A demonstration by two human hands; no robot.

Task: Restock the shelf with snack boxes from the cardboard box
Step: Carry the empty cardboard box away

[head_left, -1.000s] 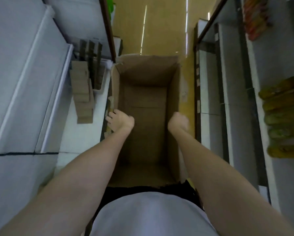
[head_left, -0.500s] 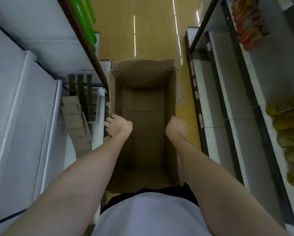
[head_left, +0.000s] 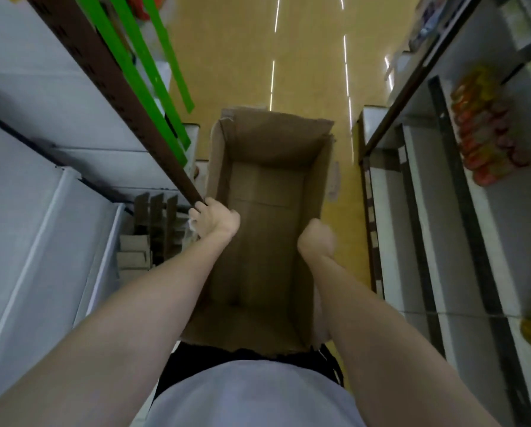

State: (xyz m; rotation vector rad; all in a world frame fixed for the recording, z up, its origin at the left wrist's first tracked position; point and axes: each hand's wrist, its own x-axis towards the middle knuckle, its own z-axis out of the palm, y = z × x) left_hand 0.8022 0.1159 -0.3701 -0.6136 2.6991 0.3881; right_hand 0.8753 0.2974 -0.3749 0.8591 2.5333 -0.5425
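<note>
**Cardboard box held by both side walls in the aisle**

Cardboard box [head_left: 267, 229] sits centre frame, top open, long axis running from 6 toward 12 o'clock. Plain brown, no snack boxes visible inside; bare bottom panel with a seam across it. Near rim ragged, against the person's dark waistband. Far flap stands up at 12 o'clock.

Left hand [head_left: 213, 218] at the box's 9 o'clock wall, fingers curled over the rim, gripping it. Right hand [head_left: 316, 240] at the 3 o'clock wall, curled in a fist around that rim.

At 9 o'clock, just beside the left hand: brown snack boxes [head_left: 148, 232] on the low white shelf [head_left: 42, 229], some upright in a row, others stacked flat. A brown slotted upright [head_left: 119, 97] runs from 11 o'clock down to the left knuckles, with green strips [head_left: 153, 75] beside it.

At 2 o'clock, well apart: orange and yellow packets [head_left: 486, 127] on the right-hand shelving. Yellow floor [head_left: 307, 63] beyond, at 12 o'clock.
</note>
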